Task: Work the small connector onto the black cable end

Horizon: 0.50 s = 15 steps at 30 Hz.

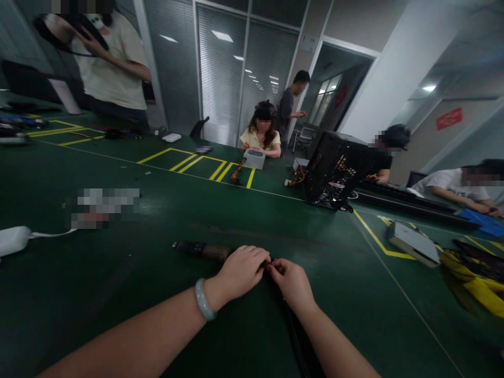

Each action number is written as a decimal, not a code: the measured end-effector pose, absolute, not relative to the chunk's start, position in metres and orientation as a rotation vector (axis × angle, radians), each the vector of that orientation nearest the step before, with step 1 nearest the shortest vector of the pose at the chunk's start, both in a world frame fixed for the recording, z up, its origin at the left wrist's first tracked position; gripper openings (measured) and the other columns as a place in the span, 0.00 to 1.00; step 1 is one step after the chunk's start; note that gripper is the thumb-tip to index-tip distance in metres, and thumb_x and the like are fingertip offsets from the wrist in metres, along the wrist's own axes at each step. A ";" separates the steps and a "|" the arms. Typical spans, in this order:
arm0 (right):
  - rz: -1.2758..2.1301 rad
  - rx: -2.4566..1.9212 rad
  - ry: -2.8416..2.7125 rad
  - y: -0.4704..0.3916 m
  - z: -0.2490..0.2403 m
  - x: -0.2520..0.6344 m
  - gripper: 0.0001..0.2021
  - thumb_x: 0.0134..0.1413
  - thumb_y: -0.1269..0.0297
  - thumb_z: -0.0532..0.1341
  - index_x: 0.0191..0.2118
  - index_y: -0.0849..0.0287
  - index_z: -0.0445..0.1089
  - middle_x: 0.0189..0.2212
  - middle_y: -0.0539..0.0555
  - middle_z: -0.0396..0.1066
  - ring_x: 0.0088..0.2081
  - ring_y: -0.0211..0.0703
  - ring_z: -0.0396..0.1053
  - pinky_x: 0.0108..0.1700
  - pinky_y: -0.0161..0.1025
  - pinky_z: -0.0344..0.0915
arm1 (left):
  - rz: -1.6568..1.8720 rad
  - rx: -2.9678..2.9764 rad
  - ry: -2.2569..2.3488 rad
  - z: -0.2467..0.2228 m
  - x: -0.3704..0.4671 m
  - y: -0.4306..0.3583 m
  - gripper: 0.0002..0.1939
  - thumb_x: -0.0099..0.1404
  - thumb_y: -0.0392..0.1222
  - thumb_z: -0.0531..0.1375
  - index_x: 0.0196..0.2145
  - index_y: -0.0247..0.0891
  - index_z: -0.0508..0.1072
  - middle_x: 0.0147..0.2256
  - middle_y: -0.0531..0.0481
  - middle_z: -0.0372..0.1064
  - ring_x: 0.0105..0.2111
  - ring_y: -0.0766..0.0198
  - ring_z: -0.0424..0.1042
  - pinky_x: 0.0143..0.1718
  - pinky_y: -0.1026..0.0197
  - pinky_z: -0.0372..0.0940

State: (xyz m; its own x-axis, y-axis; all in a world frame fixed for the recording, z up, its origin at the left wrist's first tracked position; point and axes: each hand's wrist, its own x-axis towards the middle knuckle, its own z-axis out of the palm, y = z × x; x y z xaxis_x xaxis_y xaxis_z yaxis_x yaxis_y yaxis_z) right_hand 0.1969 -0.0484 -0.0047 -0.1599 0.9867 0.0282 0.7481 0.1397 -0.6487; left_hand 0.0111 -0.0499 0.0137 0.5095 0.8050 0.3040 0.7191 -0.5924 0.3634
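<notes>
A dark electric screwdriver (208, 251) lies across the green table, its bit end pointing left. My left hand (244, 269), with a pale bangle at the wrist, is closed over the tool's rear end. Close against it, my right hand (292, 281) pinches the black cable (289, 320) where it meets the tool. The fingertips of both hands almost touch there, and they hide the joint itself. From under my right hand the cable runs down toward the table's near edge.
A black computer case (334, 168) stands at the back right, near a grey metal box (413, 242) and a yellow bundle (480, 283). A white adapter (13, 240) lies at left. Across the table a person handles a power supply (254, 158); other people are around.
</notes>
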 end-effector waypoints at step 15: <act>0.665 -1.680 -1.927 -0.052 -0.005 0.193 0.13 0.58 0.54 0.58 0.33 0.54 0.76 0.27 0.53 0.76 0.28 0.44 0.72 0.28 0.35 0.57 | 0.726 2.565 1.301 0.012 0.010 -0.056 0.10 0.63 0.33 0.59 0.43 0.40 0.71 0.52 0.48 0.69 0.54 0.58 0.67 0.57 0.50 0.60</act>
